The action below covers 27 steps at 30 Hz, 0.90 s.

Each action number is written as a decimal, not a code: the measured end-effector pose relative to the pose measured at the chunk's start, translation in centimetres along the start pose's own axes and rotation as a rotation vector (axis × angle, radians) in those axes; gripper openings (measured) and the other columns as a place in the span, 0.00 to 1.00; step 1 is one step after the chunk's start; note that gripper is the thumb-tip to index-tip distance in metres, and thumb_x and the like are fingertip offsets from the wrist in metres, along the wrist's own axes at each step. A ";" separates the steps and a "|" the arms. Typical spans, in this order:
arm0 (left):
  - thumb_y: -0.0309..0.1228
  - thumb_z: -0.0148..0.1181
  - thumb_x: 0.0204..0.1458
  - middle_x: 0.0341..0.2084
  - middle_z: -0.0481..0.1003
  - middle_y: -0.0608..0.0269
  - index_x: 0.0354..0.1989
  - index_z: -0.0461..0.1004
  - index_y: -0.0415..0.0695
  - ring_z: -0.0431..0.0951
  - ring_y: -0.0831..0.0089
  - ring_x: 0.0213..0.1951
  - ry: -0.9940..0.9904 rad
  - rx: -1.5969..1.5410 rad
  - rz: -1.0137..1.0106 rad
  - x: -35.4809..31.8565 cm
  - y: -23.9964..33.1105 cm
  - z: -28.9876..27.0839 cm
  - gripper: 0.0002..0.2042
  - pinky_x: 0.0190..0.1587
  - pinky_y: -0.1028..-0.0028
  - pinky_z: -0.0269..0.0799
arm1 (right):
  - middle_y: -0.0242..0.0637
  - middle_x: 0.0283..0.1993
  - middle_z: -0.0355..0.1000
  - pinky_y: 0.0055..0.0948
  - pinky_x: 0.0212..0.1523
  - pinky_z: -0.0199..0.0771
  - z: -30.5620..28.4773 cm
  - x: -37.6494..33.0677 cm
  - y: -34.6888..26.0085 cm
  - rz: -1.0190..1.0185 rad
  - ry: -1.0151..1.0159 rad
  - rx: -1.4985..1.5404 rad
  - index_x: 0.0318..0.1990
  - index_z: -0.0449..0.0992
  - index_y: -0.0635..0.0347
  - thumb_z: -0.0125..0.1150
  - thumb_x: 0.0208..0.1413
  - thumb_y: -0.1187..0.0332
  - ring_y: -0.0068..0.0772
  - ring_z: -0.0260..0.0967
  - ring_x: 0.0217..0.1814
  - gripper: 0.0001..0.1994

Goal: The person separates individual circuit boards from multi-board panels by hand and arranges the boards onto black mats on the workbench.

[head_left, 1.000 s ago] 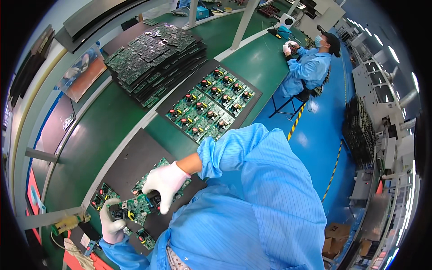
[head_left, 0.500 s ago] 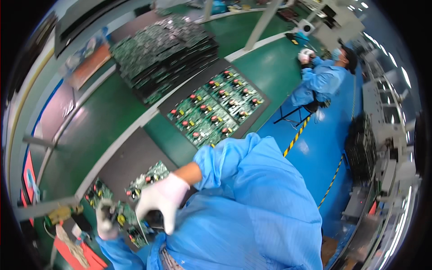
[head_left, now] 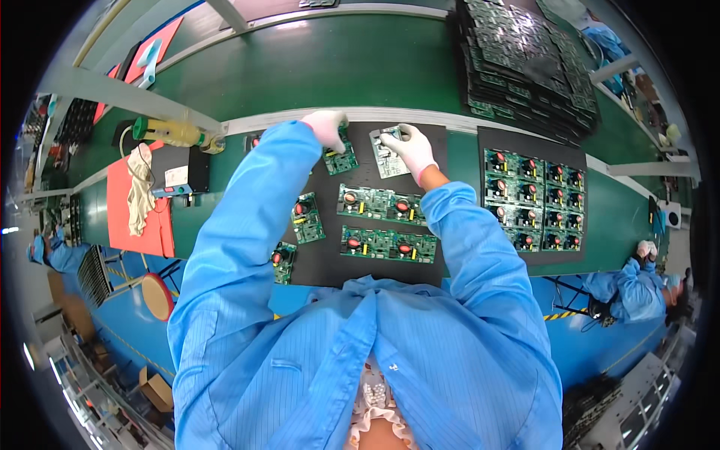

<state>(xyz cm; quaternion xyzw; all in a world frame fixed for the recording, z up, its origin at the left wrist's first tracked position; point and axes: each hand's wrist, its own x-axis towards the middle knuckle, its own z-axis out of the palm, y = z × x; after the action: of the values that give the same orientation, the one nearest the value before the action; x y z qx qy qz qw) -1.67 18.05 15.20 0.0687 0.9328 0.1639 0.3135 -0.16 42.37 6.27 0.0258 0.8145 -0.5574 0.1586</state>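
Note:
Both of my hands wear white gloves over a dark mat [head_left: 360, 272] on the green bench. My left hand [head_left: 325, 129] is closed on the upper part of a small green circuit board [head_left: 341, 161], partly covering it. Beside it, my right hand [head_left: 415, 152] pinches a paler circuit board [head_left: 388, 163] by its upper right part. Nearer to me on the mat lie two long circuit boards [head_left: 382, 205] with red round parts, one below the other. Two smaller boards [head_left: 307, 219] lie to their left, the nearer partly behind my left sleeve.
To the right, a second mat [head_left: 491, 139] bears rows of populated boards [head_left: 532, 199]. A tall stack of board panels [head_left: 525, 60] stands at the far right. A dark box [head_left: 184, 171], a yellow-green bottle [head_left: 169, 132] and a red sheet [head_left: 120, 196] lie left. A co-worker [head_left: 630, 289] sits right.
The view has swung left to face the bench squarely. My right hand, spread apart over the boards before, now pinches the pale board. My left hand is still at a small board.

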 end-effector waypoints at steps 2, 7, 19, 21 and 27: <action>0.30 0.73 0.37 0.51 0.74 0.51 0.57 0.71 0.43 0.76 0.54 0.50 0.126 0.072 0.034 0.3 -0.5 1.5 0.32 0.55 0.62 0.72 | 0.45 0.50 0.74 0.30 0.47 0.75 0.6 -0.7 -0.5 -0.069 0.073 -0.196 0.59 0.73 0.63 0.64 0.56 0.55 0.38 0.75 0.47 0.28; 0.27 0.69 0.41 0.50 0.74 0.55 0.55 0.72 0.44 0.74 0.55 0.51 0.502 0.295 0.185 0.3 -2.2 4.8 0.27 0.56 0.62 0.71 | 0.42 0.52 0.71 0.33 0.50 0.74 0.9 -2.6 -2.8 -0.254 0.253 -0.702 0.60 0.73 0.52 0.58 0.57 0.49 0.43 0.74 0.46 0.27; 0.30 0.66 0.45 0.44 0.73 0.55 0.51 0.74 0.46 0.74 0.55 0.48 0.669 0.149 0.273 -2.3 -3.1 5.2 0.21 0.53 0.60 0.72 | 0.37 0.48 0.70 0.32 0.46 0.73 2.0 -4.2 -4.1 -0.155 0.172 -0.508 0.53 0.79 0.49 0.58 0.58 0.51 0.33 0.73 0.41 0.20; 0.32 0.66 0.47 0.46 0.73 0.55 0.53 0.73 0.45 0.74 0.55 0.48 0.658 -0.014 0.255 -5.4 -1.9 5.8 0.22 0.54 0.61 0.71 | 0.35 0.47 0.71 0.30 0.45 0.72 -0.3 -6.2 -4.4 -0.208 0.115 -0.484 0.52 0.79 0.50 0.60 0.58 0.55 0.30 0.72 0.39 0.18; 0.39 0.68 0.49 0.52 0.73 0.50 0.59 0.69 0.39 0.75 0.53 0.51 0.399 -0.512 0.021 -11.7 1.3 13.6 0.30 0.56 0.64 0.71 | 0.31 0.49 0.69 0.28 0.41 0.73 -4.6 -13.1 -2.3 -0.265 -0.290 -0.708 0.53 0.76 0.50 0.64 0.54 0.64 0.31 0.72 0.37 0.18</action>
<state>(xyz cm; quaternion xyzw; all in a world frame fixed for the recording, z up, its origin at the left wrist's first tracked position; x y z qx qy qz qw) 15.95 20.17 12.07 -0.0361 0.9036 0.4067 0.1300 10.69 47.51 13.60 -0.2148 0.9216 -0.2558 0.1977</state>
